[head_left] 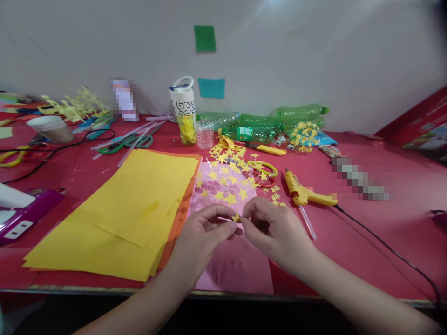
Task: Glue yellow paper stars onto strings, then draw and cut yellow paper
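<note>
Between my two hands is a small yellow paper star (236, 217), pinched at its edges. My left hand (206, 232) has it between thumb and fingers, and the fingertips of my right hand (274, 225) meet its other side. Both hands are closed, just above a pink sheet (240, 274). Beyond the fingers, several loose yellow stars (230, 199) lie scattered on that sheet. A yellow glue gun (307, 194) rests to the right of my right hand, with a clear glue stick (307, 223) beside it.
Yellow paper sheets (115, 209) over orange ones cover the left side. Scissors (263, 170), a yellow cutter (270, 150), green plastic bottles (258, 132) and a white tumbler (183, 102) stand or lie toward the wall. The glue gun's cord (387, 256) runs along the right. A purple power strip (31, 216) sits far left.
</note>
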The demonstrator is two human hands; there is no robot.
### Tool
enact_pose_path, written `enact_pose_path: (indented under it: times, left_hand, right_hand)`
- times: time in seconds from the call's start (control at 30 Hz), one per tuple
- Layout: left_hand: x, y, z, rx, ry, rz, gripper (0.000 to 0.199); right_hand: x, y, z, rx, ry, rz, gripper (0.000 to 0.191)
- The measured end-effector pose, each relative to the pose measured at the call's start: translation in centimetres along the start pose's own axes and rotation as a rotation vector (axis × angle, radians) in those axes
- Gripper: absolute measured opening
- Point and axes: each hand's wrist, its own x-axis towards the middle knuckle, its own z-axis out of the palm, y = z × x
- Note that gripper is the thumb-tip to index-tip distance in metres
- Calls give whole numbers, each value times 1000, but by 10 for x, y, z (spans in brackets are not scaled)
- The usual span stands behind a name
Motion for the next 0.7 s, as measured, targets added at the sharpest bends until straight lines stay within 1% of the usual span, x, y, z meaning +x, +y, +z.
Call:
enact_pose_path:
  times: [0.23,0.47,0.7]
  left_hand:
    - [1,1,1,11,24,2,8]
    - [1,1,1,-18,24,-9,9]
    - [4,-2,-2,-45,33,-13,12]
  right_hand:
    - [0,0,2,-39,10,-44,3]
    - [-1,1,1,-38,-3,-48,1]
    - [-2,1,-1,-53,6,-66,5]
